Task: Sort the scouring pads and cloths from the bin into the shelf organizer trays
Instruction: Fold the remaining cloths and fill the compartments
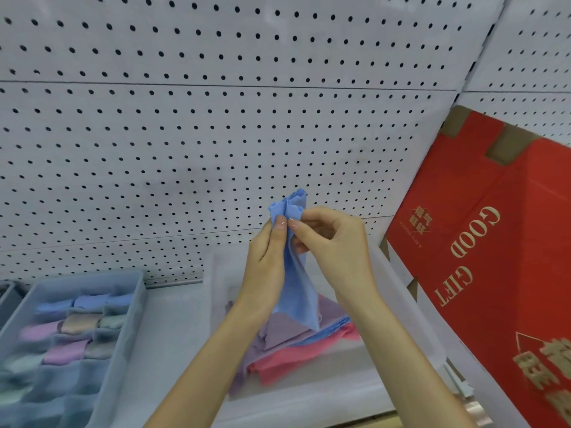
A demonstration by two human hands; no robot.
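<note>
A blue cloth [296,282] hangs bunched above the clear plastic bin [398,291]. My left hand [267,267] pinches its upper edge, and my right hand [336,248] pinches the same edge right beside it. Inside the bin lie more cloths: a purple one [278,332], a pink one [296,356] and a blue one under them. At the lower left stands the grey-blue organizer tray [136,304], whose compartments hold several rolled cloths in blue, purple, beige and green [80,322].
A white pegboard wall [216,118] backs the shelf. A red cardboard box [494,248] printed "GOOD GIFT" leans at the right, close to the bin. Bare shelf surface [176,335] shows between tray and bin.
</note>
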